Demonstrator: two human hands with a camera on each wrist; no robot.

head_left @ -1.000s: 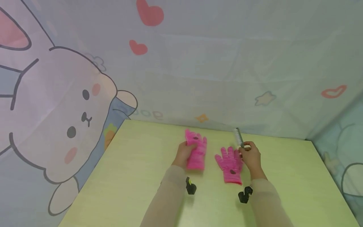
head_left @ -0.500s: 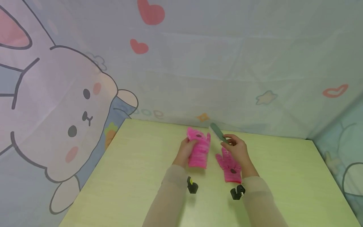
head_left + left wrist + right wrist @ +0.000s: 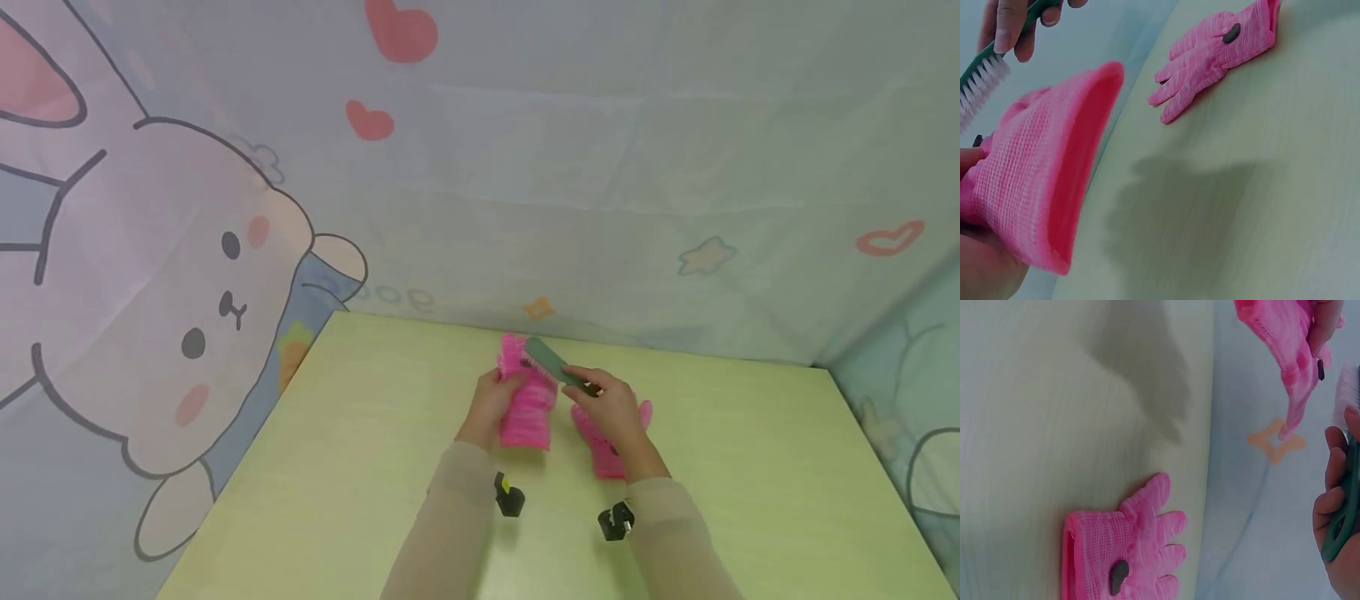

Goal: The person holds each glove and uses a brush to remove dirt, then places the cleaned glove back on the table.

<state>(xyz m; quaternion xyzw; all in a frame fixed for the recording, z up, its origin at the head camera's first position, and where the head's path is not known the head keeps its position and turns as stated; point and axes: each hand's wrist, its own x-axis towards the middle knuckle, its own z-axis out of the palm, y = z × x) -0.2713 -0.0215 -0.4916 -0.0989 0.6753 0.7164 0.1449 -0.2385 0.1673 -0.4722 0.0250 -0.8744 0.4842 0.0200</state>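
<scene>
My left hand (image 3: 491,404) grips a pink knit glove (image 3: 527,417) by its side, holding it above the table with the thumb across its front. A dark spot marks the glove near its fingers. In my right hand (image 3: 611,408) is a green brush (image 3: 547,359) with white bristles, gripped by its handle. In the head view the brush head overlaps the upper part of the held glove, bristles facing it. A second pink glove (image 3: 1210,59) lies flat on the table, also with a dark spot (image 3: 1119,577); my right hand partly hides it in the head view.
The pale yellow-green table (image 3: 360,467) ends at the back against a hanging cloth (image 3: 637,167) printed with hearts and a bunny. Black camera mounts (image 3: 510,496) sit at both wrists. The held glove casts a shadow on the table.
My right hand has carried the brush leftward, from above the lying glove to the held glove, turning it so its green back shows. The left hand's glove has shifted slightly right.
</scene>
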